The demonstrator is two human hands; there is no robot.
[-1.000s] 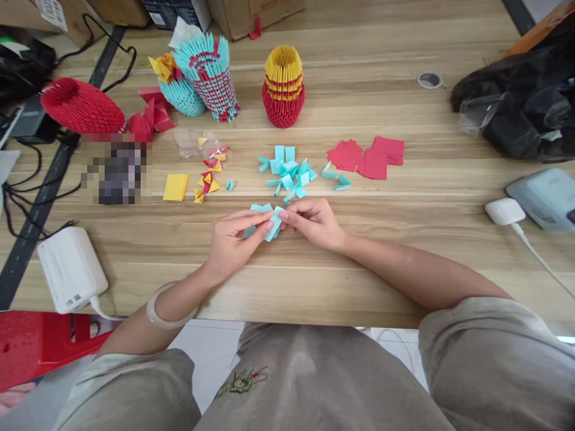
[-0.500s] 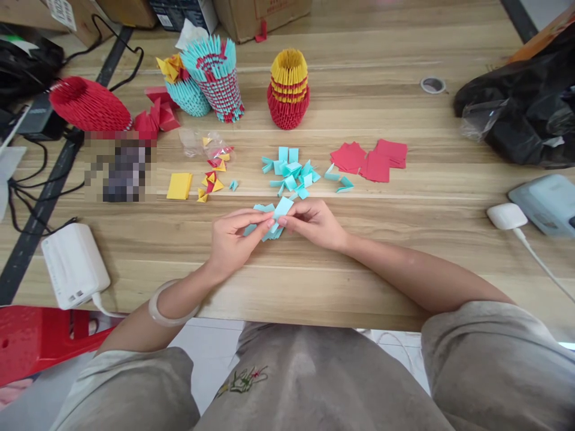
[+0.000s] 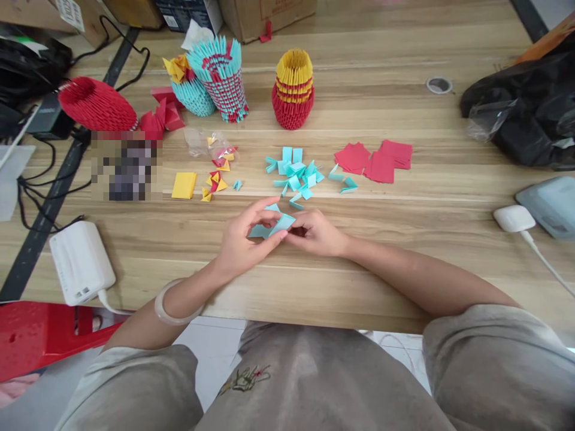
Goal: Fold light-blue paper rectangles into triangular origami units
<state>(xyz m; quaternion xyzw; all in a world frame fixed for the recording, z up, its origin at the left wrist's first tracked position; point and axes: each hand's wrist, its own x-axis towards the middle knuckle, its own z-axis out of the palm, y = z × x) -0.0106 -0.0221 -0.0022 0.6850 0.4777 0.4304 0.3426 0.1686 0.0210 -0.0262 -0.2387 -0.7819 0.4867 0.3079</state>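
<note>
Between my two hands is a light blue paper piece (image 3: 283,224), close to the table's front edge. My left hand (image 3: 246,236) pinches it from the left, thumb along its lower side. At its right end my right hand (image 3: 318,233) has its fingers closed on the paper, with the fingertips partly hidden. More blue sheets (image 3: 258,231) lie beneath my left hand. Just beyond my hands is a loose heap of folded blue pieces (image 3: 294,170). Red paper squares (image 3: 381,165) are spread to the right of the heap, and a yellow stack (image 3: 184,185) sits to its left.
Folded-paper vases stand at the back: a yellow and red one (image 3: 293,90) and a blue and red one (image 3: 222,81). A red one (image 3: 96,105) lies left. A white power device (image 3: 82,263), a tape roll (image 3: 439,85) and a black bag (image 3: 516,114) are on the table (image 3: 377,287).
The blue paper in my hands has turned and tilted lower. My left fingers have spread and lifted over it. The whole view has shifted slightly.
</note>
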